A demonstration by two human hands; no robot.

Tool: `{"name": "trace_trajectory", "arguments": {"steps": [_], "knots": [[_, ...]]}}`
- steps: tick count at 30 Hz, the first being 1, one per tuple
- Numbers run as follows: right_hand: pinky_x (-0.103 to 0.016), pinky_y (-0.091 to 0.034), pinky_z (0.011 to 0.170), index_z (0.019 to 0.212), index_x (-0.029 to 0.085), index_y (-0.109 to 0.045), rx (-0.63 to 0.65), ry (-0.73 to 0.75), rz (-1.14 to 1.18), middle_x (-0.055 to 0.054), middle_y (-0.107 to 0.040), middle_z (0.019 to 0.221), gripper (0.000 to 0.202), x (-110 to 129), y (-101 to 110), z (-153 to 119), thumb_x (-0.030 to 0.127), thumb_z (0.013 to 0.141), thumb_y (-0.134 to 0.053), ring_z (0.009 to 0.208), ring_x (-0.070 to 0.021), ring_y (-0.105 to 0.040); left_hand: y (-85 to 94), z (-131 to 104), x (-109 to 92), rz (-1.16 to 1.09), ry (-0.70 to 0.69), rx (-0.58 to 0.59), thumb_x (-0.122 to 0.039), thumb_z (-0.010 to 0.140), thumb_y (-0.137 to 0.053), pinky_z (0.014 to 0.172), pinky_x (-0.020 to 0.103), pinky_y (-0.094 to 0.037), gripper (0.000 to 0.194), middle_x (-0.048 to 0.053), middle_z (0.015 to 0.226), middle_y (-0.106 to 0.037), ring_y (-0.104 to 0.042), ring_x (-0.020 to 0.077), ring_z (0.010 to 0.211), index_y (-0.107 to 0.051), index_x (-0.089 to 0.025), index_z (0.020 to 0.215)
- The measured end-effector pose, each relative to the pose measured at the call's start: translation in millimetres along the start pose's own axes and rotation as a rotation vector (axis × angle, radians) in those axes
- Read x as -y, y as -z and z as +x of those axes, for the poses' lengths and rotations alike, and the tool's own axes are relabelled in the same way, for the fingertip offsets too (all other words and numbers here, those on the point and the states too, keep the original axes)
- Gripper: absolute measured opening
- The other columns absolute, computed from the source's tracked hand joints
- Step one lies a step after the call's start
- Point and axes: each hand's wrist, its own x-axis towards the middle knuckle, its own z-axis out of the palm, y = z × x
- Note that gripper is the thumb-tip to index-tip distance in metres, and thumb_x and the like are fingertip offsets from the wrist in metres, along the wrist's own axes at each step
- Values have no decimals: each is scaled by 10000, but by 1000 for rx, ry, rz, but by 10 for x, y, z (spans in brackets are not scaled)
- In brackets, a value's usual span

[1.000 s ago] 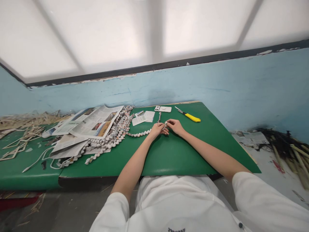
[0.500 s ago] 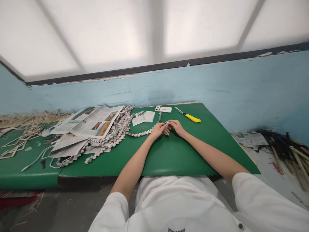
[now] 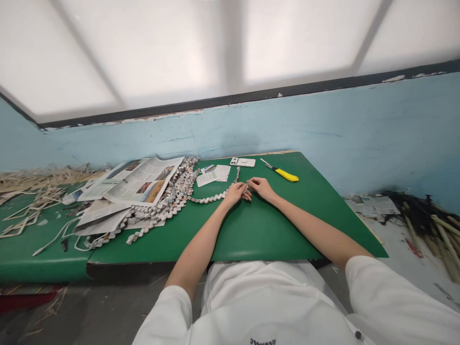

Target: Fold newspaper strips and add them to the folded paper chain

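My left hand (image 3: 236, 194) is closed on one end of a zigzag chain of folded paper (image 3: 210, 199). From there the chain runs left along the table to a heap of similar folded-paper chains (image 3: 181, 189). Fingertips of my right hand (image 3: 263, 188) pinch close against the left fingers, at a small folded paper piece (image 3: 246, 188) mostly hidden between the hands. Another short stretch of chain (image 3: 238, 173) sticks up just behind my left hand. Both hands hover over or rest on the green table (image 3: 258, 230); which, I cannot tell.
Newspaper sheets (image 3: 143, 184) cover part of the heap. Small paper cards (image 3: 213, 175), a white phone (image 3: 243, 162) and a yellow-handled knife (image 3: 286, 175) lie beyond my hands. A white cable (image 3: 57, 235) and thin wooden strips (image 3: 36, 206) are at left. The wall (image 3: 323, 120) stands behind.
The small paper piece between my hands has turned and now shows less of its face. My right fingers have shifted slightly; the rest is as before.
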Motion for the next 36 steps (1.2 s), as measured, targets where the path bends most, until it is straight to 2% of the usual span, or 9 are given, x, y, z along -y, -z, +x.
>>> {"name": "trace_trajectory", "arguments": {"steps": [3,7,9,12,15,27,32,36], "knots": [[-293,-438,607,830,161,-727,-23,12,6,-48,-705,754,455,11,-5,-6,614,794,-711,631,-163,-539,10,12,14,-16,4,-17,-405,982,-611,564,234,-529,286,67,697,-724,-717,165,553,-558,-130,927],[-304,-443,615,851,154,-753,-26,12,29,-64,-724,778,444,22,-8,-12,589,767,-740,645,-174,-564,22,20,22,-24,6,-28,-432,975,-625,572,236,-528,315,77,713,-730,-718,165,560,-567,-124,942],[-297,-418,585,834,156,-746,-19,5,20,-47,-697,727,454,30,-4,-17,607,776,-729,602,-159,-530,25,19,20,-6,4,-37,-435,971,-632,576,237,-530,321,79,708,-730,-717,164,561,-574,-120,941],[-290,-375,554,758,164,-707,-21,5,-10,1,-584,579,486,43,7,-26,644,828,-670,539,-139,-461,23,11,16,33,-20,-36,-426,984,-613,581,243,-538,315,79,711,-730,-722,168,569,-585,-116,939],[-291,-360,546,733,167,-694,-26,12,-21,16,-534,536,515,52,14,-32,668,840,-652,525,-138,-440,17,0,15,79,-46,-29,-416,1002,-580,573,245,-542,306,75,705,-727,-724,170,569,-587,-117,934],[-290,-347,522,718,171,-695,-93,19,8,0,-572,584,499,-71,-6,-10,661,813,-698,528,-140,-434,-16,-5,13,110,-64,-10,-412,1007,-568,565,246,-539,302,70,701,-730,-717,164,554,-561,-134,889],[-288,-346,511,744,168,-699,-78,36,-21,5,-555,560,512,-29,-8,-26,667,848,-657,511,-135,-425,-10,-2,26,113,-76,-47,-401,1010,-563,556,245,-536,293,72,696,-727,-716,168,549,-558,-133,892],[-289,-406,546,802,167,-720,-48,68,-18,-19,-654,656,461,13,-19,-36,627,834,-692,549,-145,-494,2,7,37,112,-81,-66,-396,1012,-562,553,244,-537,288,76,703,-729,-718,169,548,-558,-131,901]]}}
